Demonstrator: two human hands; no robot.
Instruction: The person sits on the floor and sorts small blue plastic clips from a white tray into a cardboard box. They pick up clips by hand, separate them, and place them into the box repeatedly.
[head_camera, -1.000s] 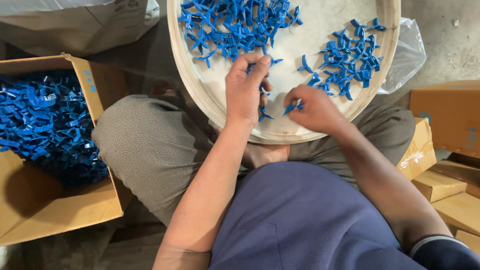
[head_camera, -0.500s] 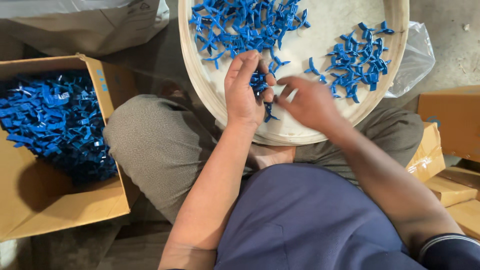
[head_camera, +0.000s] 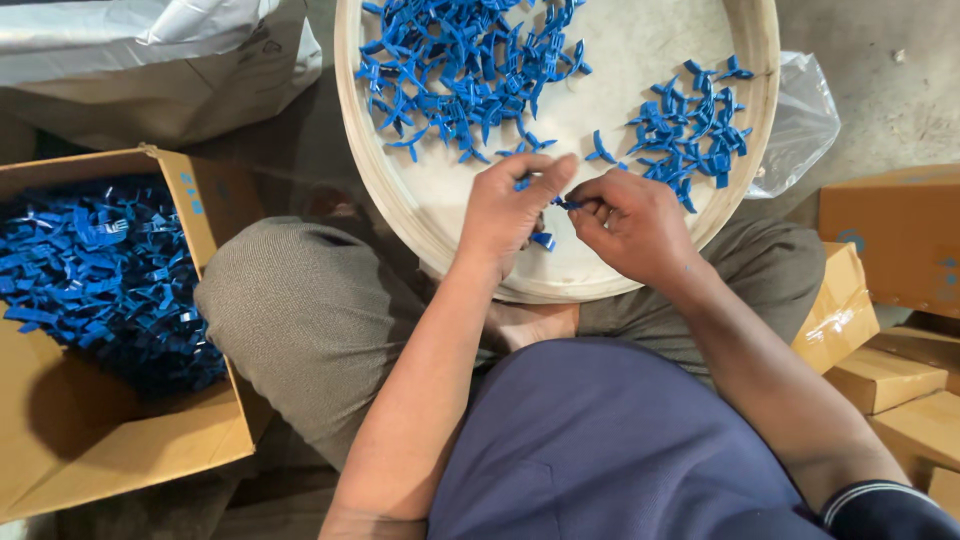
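Both hands have drawn together since the earlier frames, when the right one lay apart toward the smaller heap; now their fingertips meet over the near part of the round tray (head_camera: 400, 215) that rests on the person's lap. Left hand (head_camera: 507, 212) is curled, its thumb and forefinger pinched on a small blue plastic piece (head_camera: 522, 184); another blue piece (head_camera: 545, 241) shows just below its palm, and whether it is held or lies on the tray cannot be told. Right hand (head_camera: 632, 222) is likewise closed at the fingertips, nipping the end of a blue bit (head_camera: 567, 204) between the two hands. That bit lies roughly crosswise, pointing from one hand toward the other, about equally close to both. Beyond the hands, away from the body, lie the large heap of blue pieces (head_camera: 465, 70) on the left and the smaller heap (head_camera: 688, 135) on the right, the latter nearer the right hand. An open cardboard box (head_camera: 215, 215) full of the same blue pieces stands beside the person's left knee.
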